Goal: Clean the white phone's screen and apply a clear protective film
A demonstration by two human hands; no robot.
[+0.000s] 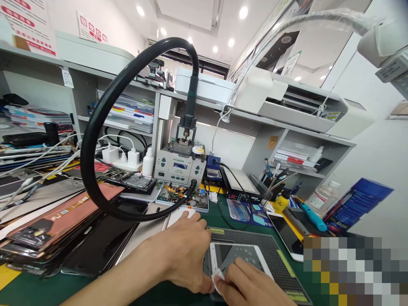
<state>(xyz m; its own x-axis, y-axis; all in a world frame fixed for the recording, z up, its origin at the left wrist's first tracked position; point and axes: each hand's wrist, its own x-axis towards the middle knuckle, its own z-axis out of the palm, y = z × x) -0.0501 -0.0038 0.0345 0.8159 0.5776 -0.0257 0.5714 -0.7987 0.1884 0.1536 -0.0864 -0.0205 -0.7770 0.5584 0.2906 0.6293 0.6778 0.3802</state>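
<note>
In the head view, a white-edged phone [232, 252] is lying right of bottom centre, its long axis running left to right, dark screen showing pale spots. The right hand [250, 282], nearer, is overlapping it, pinching a white wipe [217, 279]; the left hand [188, 250] is resting beside its left end, grip unclear.

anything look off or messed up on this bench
Yes: the white-framed screen, near the right hand, shows a cluster of pale round spots, odd on otherwise dark glass; whether they are wet or damage, I can't tell. On the left, the pile of panels looks askew, its edges sticking out unevenly.
</note>
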